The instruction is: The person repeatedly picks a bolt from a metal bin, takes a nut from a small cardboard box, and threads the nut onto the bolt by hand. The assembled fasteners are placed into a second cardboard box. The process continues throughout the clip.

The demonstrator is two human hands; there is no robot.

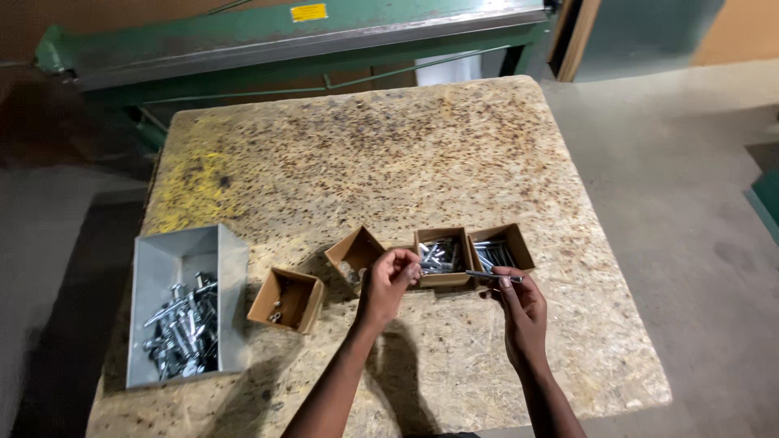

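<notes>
While many bolts are waiting in the grey metal tray (182, 258) at the left edge of the chipboard table (389, 146), the sorting seems to be only partly done. This tray holds a heap of mixed silver bolts (183, 331). To its right stand four small brown cardboard boxes: the first one (286, 300) has only a few small pieces, the tilted second one (355, 254) looks almost empty, and the third (442, 255) and fourth (501, 247) hold some long bolts each. The left hand (388, 284) is curled, fingers together, just before the third box; whether it holds something, one cannot tell. The right hand (519, 312) pinches one long silver bolt (492, 276) below the fourth box. Its long axis lies almost horizontal, running left to right, one end pointing toward the left hand.
</notes>
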